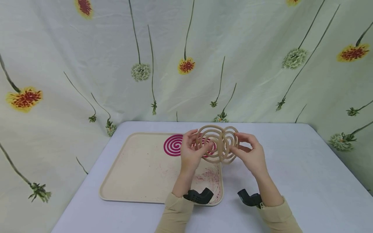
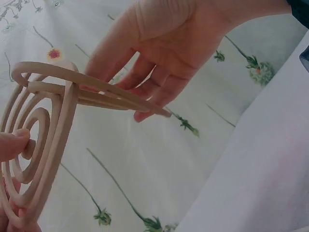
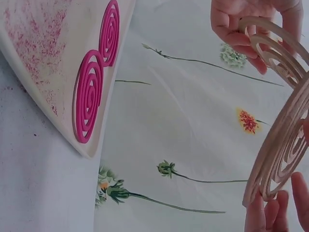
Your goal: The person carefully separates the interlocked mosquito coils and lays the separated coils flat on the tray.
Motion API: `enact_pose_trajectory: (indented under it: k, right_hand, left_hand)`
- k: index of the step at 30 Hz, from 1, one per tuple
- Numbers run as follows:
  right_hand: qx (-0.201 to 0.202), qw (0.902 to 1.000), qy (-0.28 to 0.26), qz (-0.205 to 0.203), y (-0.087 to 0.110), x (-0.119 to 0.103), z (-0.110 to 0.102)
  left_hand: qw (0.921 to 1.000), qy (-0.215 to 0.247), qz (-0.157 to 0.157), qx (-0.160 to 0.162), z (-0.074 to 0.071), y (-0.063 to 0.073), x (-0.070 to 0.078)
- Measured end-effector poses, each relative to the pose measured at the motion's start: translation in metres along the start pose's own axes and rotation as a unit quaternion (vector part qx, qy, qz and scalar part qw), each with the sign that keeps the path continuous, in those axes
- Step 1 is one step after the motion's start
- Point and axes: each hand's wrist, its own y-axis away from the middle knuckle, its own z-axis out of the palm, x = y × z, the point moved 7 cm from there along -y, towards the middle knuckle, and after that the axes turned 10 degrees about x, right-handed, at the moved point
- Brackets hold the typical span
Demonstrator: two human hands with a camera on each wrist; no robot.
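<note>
Two tan spiral mosquito coils (image 2: 66, 125) meet along one edge and stand at an angle to each other, raised above the tray. My left hand (image 1: 190, 154) grips the left part, its thumb pressed near the spiral's middle and its fingers behind. The right part is pinched between thumb and fingers of my right hand (image 1: 254, 158). Whether the two spirals are interlocked or stuck together, I cannot tell. On the tray below lie two magenta spiral coils (image 3: 89, 99), side by side; in the head view the second is partly hidden behind the left hand and the tan coils.
The cream tray (image 1: 137, 174) rests on the left and middle of a white-covered table (image 1: 294, 181). Pinkish powder marks (image 1: 208, 179) spot its right side. Behind the table hangs a flower-printed cloth (image 1: 247, 48). A black wrist device (image 1: 198, 196) sits on each forearm.
</note>
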Motion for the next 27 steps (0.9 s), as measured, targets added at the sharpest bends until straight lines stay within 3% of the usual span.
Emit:
enact_pose_trajectory:
  k: [3, 5, 7, 9, 11, 13, 14, 17, 19, 20, 22, 25, 27]
  right_hand:
    - [0.015, 0.9994, 0.013, 0.029, -0.002, 0.004, -0.005]
    - [0.002, 0.9988, -0.001, 0.049, -0.004, 0.006, -0.008]
    - [-0.037, 0.9968, -0.023, 0.067, -0.005, 0.009, -0.007]
    - [-0.107, 0.9901, -0.048, 0.078, -0.004, 0.011, -0.005]
    - [-0.190, 0.9763, -0.068, 0.079, -0.001, 0.012, -0.001]
    - [-0.259, 0.9599, -0.081, 0.070, 0.003, 0.012, 0.000]
    - [-0.285, 0.9525, -0.086, 0.065, 0.004, 0.012, 0.000]
    - [-0.331, 0.9371, -0.097, 0.053, 0.007, 0.012, -0.003]
    - [-0.350, 0.9305, -0.096, 0.048, 0.008, 0.011, -0.004]
    - [-0.361, 0.9268, -0.093, 0.045, 0.009, 0.011, -0.004]
    - [-0.385, 0.9179, -0.089, 0.042, 0.011, 0.010, -0.004]
    - [-0.413, 0.9066, -0.083, 0.032, 0.015, 0.008, -0.004]
    - [-0.410, 0.9083, -0.081, 0.025, 0.014, 0.008, -0.003]
  left_hand:
    - [0.9999, 0.009, -0.003, 0.014, -0.010, -0.005, 0.000]
    - [0.9996, 0.012, -0.003, 0.025, -0.017, -0.010, 0.000]
    - [0.9995, 0.006, -0.008, 0.031, -0.024, -0.013, 0.000]
    - [0.9997, 0.003, -0.018, 0.018, -0.028, -0.016, -0.001]
    - [0.9990, 0.014, -0.033, -0.026, -0.029, -0.016, -0.001]
    - [0.9933, 0.033, -0.044, -0.101, -0.026, -0.015, -0.001]
    - [0.9866, 0.044, -0.051, -0.149, -0.025, -0.013, -0.001]
    - [0.9526, 0.065, -0.059, -0.291, -0.020, -0.002, 0.002]
    - [0.9305, 0.061, -0.054, -0.357, -0.018, 0.005, 0.004]
    - [0.9231, 0.056, -0.051, -0.377, -0.017, 0.007, 0.005]
    - [0.9179, 0.043, -0.041, -0.392, -0.017, 0.009, 0.007]
    - [0.9242, 0.018, -0.040, -0.379, -0.017, 0.007, 0.007]
    - [0.9329, 0.003, -0.041, -0.358, -0.018, 0.005, 0.007]
